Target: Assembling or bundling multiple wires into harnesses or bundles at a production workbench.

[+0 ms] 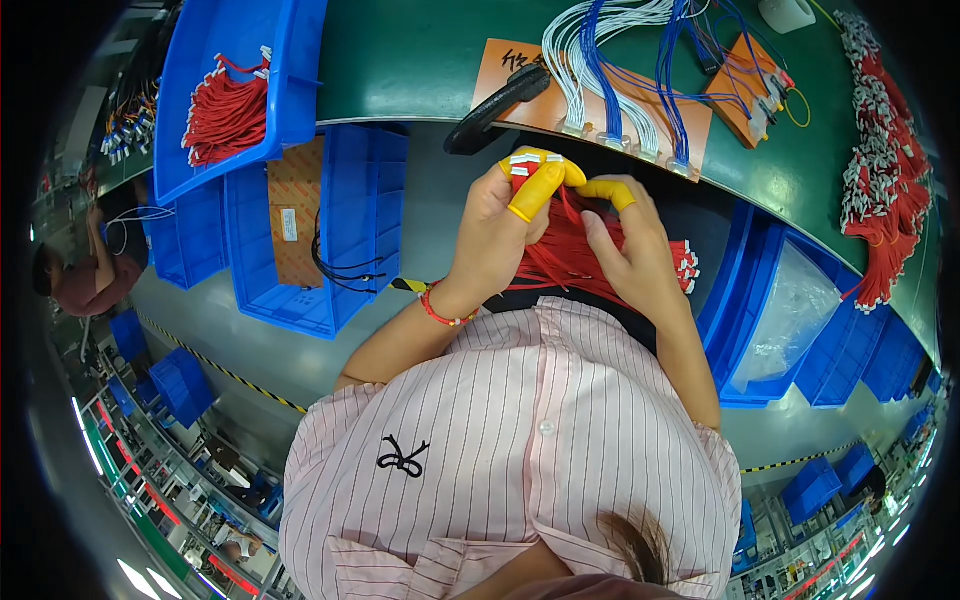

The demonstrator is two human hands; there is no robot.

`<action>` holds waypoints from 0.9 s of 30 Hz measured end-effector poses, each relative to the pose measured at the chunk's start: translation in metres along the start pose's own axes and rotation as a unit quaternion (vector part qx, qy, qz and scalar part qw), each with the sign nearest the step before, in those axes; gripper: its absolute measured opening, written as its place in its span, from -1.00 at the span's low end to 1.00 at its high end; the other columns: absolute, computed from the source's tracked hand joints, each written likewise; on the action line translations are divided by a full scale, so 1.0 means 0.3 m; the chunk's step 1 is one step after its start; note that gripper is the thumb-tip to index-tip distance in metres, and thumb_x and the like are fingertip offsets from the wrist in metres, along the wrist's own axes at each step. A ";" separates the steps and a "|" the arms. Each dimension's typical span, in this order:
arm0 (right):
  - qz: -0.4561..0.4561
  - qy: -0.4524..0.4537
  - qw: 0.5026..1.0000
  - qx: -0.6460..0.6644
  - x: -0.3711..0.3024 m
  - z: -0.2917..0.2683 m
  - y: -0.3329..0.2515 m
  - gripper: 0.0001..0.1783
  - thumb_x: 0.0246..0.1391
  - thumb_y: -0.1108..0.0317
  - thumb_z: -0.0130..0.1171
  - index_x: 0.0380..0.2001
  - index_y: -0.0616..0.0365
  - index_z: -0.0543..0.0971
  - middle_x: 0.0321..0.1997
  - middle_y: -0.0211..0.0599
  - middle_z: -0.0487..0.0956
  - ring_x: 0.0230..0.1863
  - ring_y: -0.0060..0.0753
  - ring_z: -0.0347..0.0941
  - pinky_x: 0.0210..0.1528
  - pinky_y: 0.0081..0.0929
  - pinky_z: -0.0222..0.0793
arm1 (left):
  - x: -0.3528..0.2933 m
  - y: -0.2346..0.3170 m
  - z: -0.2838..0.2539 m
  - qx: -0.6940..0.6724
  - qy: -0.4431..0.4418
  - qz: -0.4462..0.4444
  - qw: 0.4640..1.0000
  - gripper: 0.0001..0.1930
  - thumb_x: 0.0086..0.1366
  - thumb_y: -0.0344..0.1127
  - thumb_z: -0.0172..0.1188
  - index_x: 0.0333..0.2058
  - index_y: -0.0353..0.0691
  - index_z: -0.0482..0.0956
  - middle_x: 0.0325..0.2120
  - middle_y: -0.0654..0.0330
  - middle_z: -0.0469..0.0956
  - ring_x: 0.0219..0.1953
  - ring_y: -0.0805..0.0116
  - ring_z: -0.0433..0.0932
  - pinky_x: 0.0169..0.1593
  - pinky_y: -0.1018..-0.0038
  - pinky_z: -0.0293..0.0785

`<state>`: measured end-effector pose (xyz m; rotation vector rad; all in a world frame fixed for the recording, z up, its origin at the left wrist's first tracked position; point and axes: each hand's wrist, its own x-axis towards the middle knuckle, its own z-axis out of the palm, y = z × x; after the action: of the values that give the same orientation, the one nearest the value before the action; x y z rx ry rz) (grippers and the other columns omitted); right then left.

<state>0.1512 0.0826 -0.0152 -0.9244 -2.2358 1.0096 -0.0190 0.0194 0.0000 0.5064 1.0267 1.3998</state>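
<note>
My left hand (508,215) is closed in a pinch on a few red wires (519,179) with white end connectors. Yellow covers sheathe its thumb and a fingertip. Close beside it, my right hand (640,240) has a yellow cover on the index finger and a bare thumb. Red wires run between that finger and thumb, and its other fingers are partly hidden. Below both hands, a loose bundle of red wires (560,262) lies across my lap, its white connectors (688,265) showing past the right wrist.
The green bench (400,60) ahead carries an orange board (520,100) with white and blue wires and a black handle-like object (497,108). Red wires with white connectors (880,190) heap at right. Blue bins (300,110) stand left; another (735,330) holds clear plastic, right.
</note>
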 end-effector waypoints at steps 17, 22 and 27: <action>0.148 0.087 0.793 0.585 -0.099 -0.203 0.071 -0.80 0.11 0.44 0.14 -0.21 0.33 0.51 -0.42 -0.24 0.47 -0.53 -0.51 0.36 -0.33 -0.42 0.36 | 0.040 -0.011 0.026 -0.019 0.029 0.012 0.999 -0.79 0.40 -0.34 0.01 -0.18 -0.38 0.51 -0.59 0.35 0.34 -0.69 0.73 0.03 -0.64 0.71 -0.10; 0.109 0.089 0.832 0.537 -0.098 -0.176 0.083 -0.78 0.12 0.43 0.16 -0.19 0.33 0.52 -0.26 -0.16 0.47 -0.50 -0.48 0.40 -0.32 -0.50 0.41 | 0.047 -0.009 0.044 0.021 0.057 0.026 0.998 -0.77 0.39 -0.33 0.03 -0.18 -0.41 0.53 -0.58 0.33 0.39 -0.70 0.75 0.05 -0.64 0.72 -0.10; 0.143 0.099 0.853 0.492 -0.084 -0.152 0.034 -0.80 0.15 0.50 0.12 -0.15 0.33 0.53 -0.23 -0.07 0.56 -0.49 -0.44 0.46 -0.36 -0.55 0.44 | 0.060 -0.009 0.033 0.005 0.044 0.030 0.999 -0.76 0.39 -0.32 0.04 -0.20 -0.41 0.55 -0.59 0.33 0.41 -0.72 0.78 0.02 -0.65 0.72 -0.12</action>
<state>0.2020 0.0886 -0.0004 -0.8019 -1.1203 1.8238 -0.0117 0.0386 -0.0022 0.4908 1.0977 1.4824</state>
